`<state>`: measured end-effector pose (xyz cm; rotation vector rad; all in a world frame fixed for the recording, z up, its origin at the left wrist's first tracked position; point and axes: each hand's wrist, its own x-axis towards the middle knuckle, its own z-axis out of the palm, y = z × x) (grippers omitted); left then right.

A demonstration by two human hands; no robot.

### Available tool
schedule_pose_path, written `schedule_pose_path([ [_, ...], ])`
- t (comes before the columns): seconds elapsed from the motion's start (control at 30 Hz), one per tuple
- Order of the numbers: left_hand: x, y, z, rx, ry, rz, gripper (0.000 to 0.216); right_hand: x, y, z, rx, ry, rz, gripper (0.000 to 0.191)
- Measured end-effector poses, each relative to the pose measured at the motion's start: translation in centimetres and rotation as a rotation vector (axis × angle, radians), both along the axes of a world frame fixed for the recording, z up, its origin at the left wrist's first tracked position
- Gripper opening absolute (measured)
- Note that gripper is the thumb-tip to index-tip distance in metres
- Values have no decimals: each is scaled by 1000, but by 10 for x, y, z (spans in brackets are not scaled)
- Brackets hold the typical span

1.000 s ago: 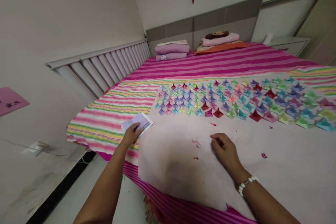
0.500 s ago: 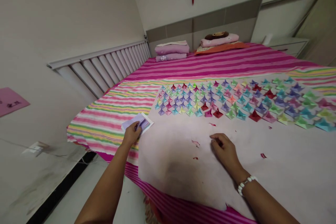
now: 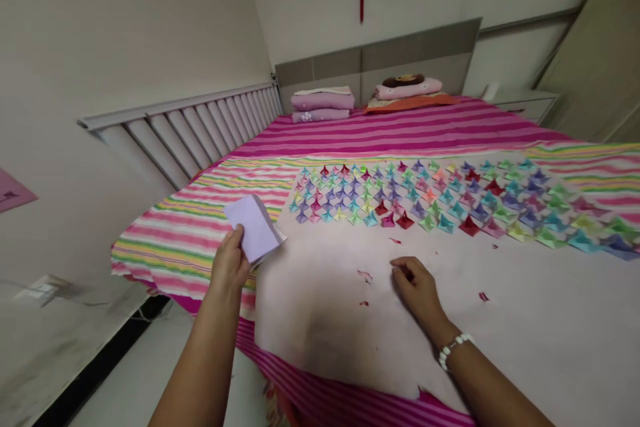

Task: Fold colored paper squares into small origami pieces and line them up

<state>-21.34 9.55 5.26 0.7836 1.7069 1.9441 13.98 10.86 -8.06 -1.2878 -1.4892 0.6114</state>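
Observation:
My left hand [image 3: 230, 260] grips a lavender sheet of paper [image 3: 253, 228] by its lower left edge, thumb on top. The sheet is held tilted above the left edge of a large pale board or sheet [image 3: 320, 320]. A whitish edge shows beneath the paper; whether it belongs to a second sheet I cannot tell. My right hand [image 3: 417, 290], with a white bead bracelet at the wrist, rests on the pale surface. Its fingers are curled, thumb close to the index finger, and no object shows in them. Beyond it stand rows of small folded paper pieces [image 3: 404, 219] in many colours.
Small red paper scraps [image 3: 365, 276] lie around my right hand. The pale sheet lies on a striped bed cover [image 3: 175, 233]. Folded bedding [image 3: 323, 101] is stacked by the headboard [image 3: 335, 67]. A white railing [image 3: 185, 127] runs along the left wall.
My left hand has raised the lavender paper off the bed and turned it, so its plain face shows. My right hand keeps its pose on the pale surface. The view has shifted slightly.

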Motion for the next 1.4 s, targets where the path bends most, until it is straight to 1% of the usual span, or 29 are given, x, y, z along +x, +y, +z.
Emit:
schedule_pose_path([
  [0.03, 12, -3, 1, -4, -80, -58, 14, 0, 0, 1, 2, 11, -1, 15],
  [0.1, 37, -11, 0, 14, -429, -228, 14, -1, -2, 3, 5, 31, 5, 15],
  [0.13, 50, -15, -2, 29, -533, -268, 14, -2, -3, 6, 6, 45, 11, 15],
  [0.17, 62, -20, -4, 31, -602, -301, 15, -3, -6, 8, 8, 66, 9, 16],
  [0.23, 85, -30, -9, 2, -654, -349, 15, -6, -13, 16, 1, 101, 18, 20],
  [0.33, 114, -43, -17, -91, -651, -406, 11, -13, -30, 34, 23, 163, 22, 20],
  [0.37, 121, -47, -20, -113, -621, -447, 10, -16, -37, 41, 45, 180, 34, 20],
  [0.43, 134, -53, -23, -134, -555, -608, 14, -23, -49, 55, 57, 239, 74, 21],
  [0.5, 144, -58, -26, -147, -496, -741, 22, -29, -58, 67, -31, 341, 159, 26],
  [0.6, 157, -62, -27, -169, -347, -852, 29, -36, -66, 77, -207, 569, 318, 40],
  [0.67, 164, -64, -28, -185, -211, -886, 31, -37, -69, 81, -286, 675, 435, 43],
  [0.77, 172, -67, -28, -197, 16, -900, 29, -35, -75, 83, -287, 701, 516, 37],
  [0.87, 177, -71, -28, -168, 231, -902, 25, -32, -80, 83, -320, 708, 542, 30],
  [0.97, 180, -72, -29, -121, 346, -884, 17, -32, -79, 79, -420, 823, 481, 27],
  [1.0, 180, -71, -30, -105, 348, -850, 16, -32, -78, 78, -442, 876, 436, 27],
  [1.03, 180, -70, -31, -93, 330, -801, 20, -32, -76, 77, -451, 926, 390, 28],
  [1.1, 180, -68, -35, -100, 223, -708, 45, -33, -73, 76, -440, 999, 320, 30],
  [1.13, 180, -68, -36, -126, 138, -699, 58, -33, -73, 76, -429, 1018, 302, 31],
  [1.17, 180, -68, -38, -162, 40, -734, 66, -33, -72, 77, -423, 1027, 297, 32],
  [1.2, 180, -68, -39, -202, -63, -808, 68, -34, -73, 77, -423, 1028, 303, 33],
  [1.27, 179, -70, -40, -274, -222, -987, 55, -33, -74, 79, -437, 1008, 334, 32],
  [1.3, 178, -71, -40, -296, -258, -1041, 45, -31, -75, 79, -441, 991, 348, 30],
  [1.33, 176, -72, -39, -307, -261, -1063, 36, -29, -76, 80, -441, 973, 351, 27],
  [1.4, 170, -71, -37, -312, -197, -1057, 24, -22, -76, 80, -430, 930, 323, 20],
])
